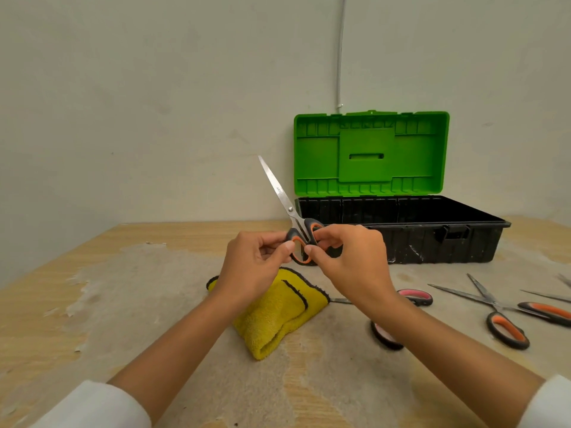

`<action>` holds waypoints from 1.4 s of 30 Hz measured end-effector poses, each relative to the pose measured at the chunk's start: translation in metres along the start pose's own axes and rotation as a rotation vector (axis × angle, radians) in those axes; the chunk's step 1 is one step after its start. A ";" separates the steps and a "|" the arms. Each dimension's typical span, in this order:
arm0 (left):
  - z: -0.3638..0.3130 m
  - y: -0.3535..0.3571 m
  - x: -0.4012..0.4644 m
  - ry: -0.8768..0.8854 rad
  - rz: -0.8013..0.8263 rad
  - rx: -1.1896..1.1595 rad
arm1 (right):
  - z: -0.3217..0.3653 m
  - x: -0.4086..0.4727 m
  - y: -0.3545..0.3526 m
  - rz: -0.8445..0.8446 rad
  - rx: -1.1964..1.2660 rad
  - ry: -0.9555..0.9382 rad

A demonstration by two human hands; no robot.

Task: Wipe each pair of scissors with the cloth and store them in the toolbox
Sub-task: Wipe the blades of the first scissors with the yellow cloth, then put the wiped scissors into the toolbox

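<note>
Gripping scissors [285, 201] between both hands [256, 264]

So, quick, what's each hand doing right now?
Left hand: closed on one handle loop of the scissors.
Right hand: closed on the other handle loop of the same scissors.

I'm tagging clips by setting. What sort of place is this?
Probably a plain workroom or makeshift bench: a worn wooden table against a bare wall, an open toolbox and loose scissors.
</note>
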State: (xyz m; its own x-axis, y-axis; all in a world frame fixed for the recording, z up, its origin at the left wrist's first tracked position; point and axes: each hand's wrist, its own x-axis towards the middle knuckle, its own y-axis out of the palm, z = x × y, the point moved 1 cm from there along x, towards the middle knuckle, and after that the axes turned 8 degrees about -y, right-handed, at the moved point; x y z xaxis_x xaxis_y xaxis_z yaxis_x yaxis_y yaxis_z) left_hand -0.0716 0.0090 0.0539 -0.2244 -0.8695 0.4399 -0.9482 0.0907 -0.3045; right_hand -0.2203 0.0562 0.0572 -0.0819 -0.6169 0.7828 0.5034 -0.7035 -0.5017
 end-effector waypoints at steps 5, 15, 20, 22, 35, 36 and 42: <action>0.012 0.009 0.024 0.034 0.111 0.213 | -0.024 0.016 -0.004 0.060 -0.030 -0.009; 0.055 0.050 0.046 -0.068 0.228 0.797 | -0.121 0.116 -0.009 0.438 -0.264 0.118; 0.058 0.051 0.046 -0.047 0.210 0.788 | -0.154 0.143 -0.001 0.678 -0.337 0.207; 0.059 0.051 0.046 -0.046 0.206 0.774 | -0.166 0.149 0.005 0.729 -0.365 0.232; 0.063 0.051 0.047 -0.030 0.173 0.769 | -0.206 0.144 0.025 0.976 -0.338 0.285; 0.063 0.051 0.047 -0.033 0.177 0.766 | -0.207 0.145 0.024 0.967 -0.311 0.291; 0.055 0.049 0.046 -0.042 0.186 0.754 | -0.180 0.139 0.001 0.798 -0.191 0.270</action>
State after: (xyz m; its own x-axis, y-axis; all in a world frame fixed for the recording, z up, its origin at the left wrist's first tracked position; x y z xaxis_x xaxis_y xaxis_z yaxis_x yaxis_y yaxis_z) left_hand -0.1160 -0.0533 0.0124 -0.3418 -0.8916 0.2971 -0.4830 -0.1045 -0.8693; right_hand -0.3861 -0.0938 0.0991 0.0207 -0.9975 0.0675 0.3457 -0.0562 -0.9366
